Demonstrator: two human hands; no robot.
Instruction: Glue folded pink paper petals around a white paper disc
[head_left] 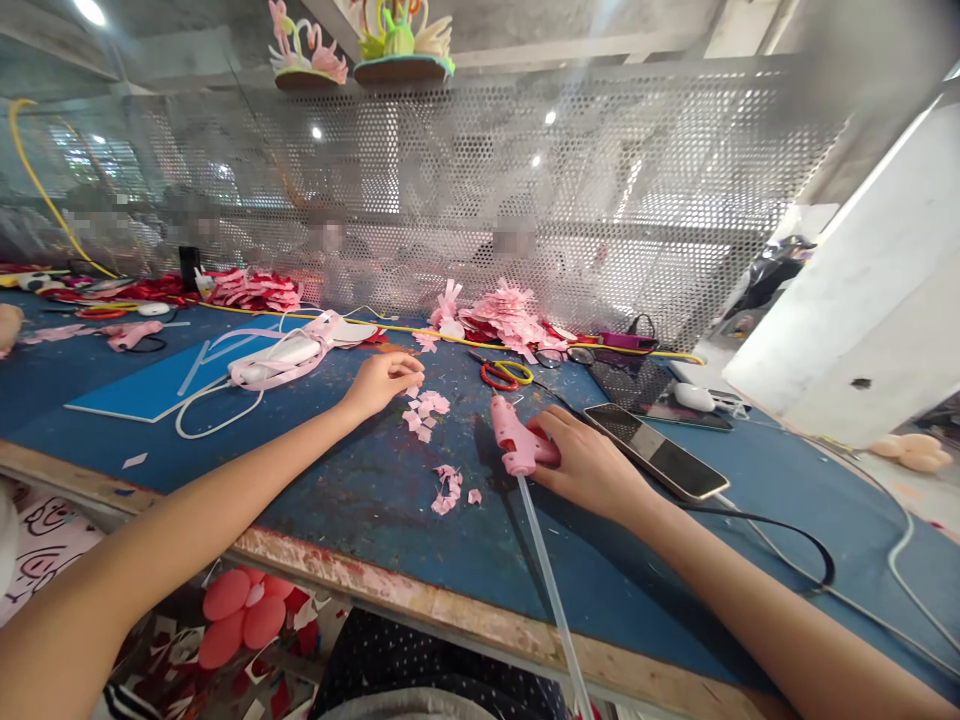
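My right hand (pixel 592 462) is wrapped round a pink glue gun (pixel 514 440) that lies on the blue worktable (pixel 375 490). A clear glue stick (pixel 551 590) sticks out of its back toward me. My left hand (pixel 382 380) reaches forward with its fingertips pinched at a small cluster of pink paper pieces (pixel 425 410). More pink scraps (pixel 450 490) lie between my hands.
A phone (pixel 656 450) lies right of the glue gun, red-handled scissors (pixel 504 373) beyond it. A white device wrapped in pink ribbon (pixel 281 358) lies at left. Piles of pink cut flowers (pixel 510 320) sit along a perforated metal screen (pixel 480 200). A black cable (pixel 780 535) runs at right.
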